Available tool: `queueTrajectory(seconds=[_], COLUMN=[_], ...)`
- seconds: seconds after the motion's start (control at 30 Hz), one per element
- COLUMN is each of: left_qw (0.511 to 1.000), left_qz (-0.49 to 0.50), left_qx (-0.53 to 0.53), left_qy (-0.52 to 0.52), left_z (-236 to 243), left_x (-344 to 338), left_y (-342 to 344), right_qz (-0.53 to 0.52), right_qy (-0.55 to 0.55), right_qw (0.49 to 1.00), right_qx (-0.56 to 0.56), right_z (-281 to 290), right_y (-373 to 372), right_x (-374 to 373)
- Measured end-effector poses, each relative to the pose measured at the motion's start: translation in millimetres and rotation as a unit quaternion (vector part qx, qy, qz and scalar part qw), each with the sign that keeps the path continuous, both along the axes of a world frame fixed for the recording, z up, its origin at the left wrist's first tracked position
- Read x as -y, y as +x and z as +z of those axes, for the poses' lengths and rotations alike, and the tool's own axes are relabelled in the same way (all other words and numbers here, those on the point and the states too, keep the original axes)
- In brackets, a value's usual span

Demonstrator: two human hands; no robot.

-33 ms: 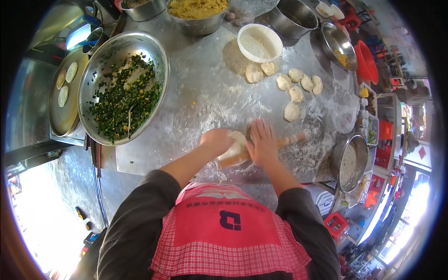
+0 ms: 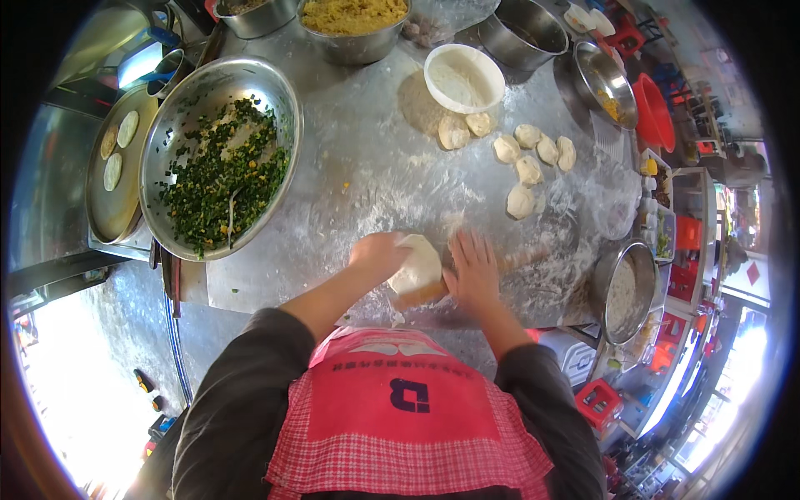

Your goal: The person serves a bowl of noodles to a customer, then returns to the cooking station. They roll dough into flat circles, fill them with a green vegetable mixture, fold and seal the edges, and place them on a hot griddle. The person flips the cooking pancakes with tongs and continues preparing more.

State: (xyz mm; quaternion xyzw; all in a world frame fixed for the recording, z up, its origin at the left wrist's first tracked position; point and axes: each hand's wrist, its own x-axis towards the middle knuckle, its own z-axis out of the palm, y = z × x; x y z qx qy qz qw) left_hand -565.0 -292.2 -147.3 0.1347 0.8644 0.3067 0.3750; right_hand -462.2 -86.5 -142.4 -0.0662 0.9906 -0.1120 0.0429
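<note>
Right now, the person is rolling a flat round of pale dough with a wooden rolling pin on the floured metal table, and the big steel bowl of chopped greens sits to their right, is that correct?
Not quite: the head view shows the big steel bowl of chopped greens to the person's left, not their right. The rest holds: the left hand and right hand work the flat round of pale dough with the wooden rolling pin on the floured metal table.

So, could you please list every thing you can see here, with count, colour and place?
dough sheet: one, pale, floury table centre, between the hands
rolling pin: one, wooden, under the right hand
dough balls: seven, pale, right of centre
white bowl: one, holds flour, above the balls
large steel bowl: one, holds chopped greens, left
round tray: one, metal, three flat discs, far left
steel bowl of yellow filling: one, top
metal table: one, grey, floured
apron: one, red check, bottom
left hand: on the dough
right hand: flat on the pin
</note>
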Motion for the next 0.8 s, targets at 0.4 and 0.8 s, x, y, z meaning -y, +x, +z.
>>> queueTrajectory(seconds=[0.4,0.8], left_qw=[1.000,0.998], left_qz=[-0.027,0.046], left_qx=[0.004,0.016], left_qy=[0.003,0.031], left_z=[-6.6,-5.3], left_x=[10.6,12.6], left_y=[-1.5,-8.5], right_qz=[0.008,-0.003], right_qy=[0.019,0.003], right_qw=[0.999,1.000], right_qx=[0.037,0.000], right_z=[6.2,-0.7], right_y=[6.5,-9.7], right_x=[0.5,0.1])
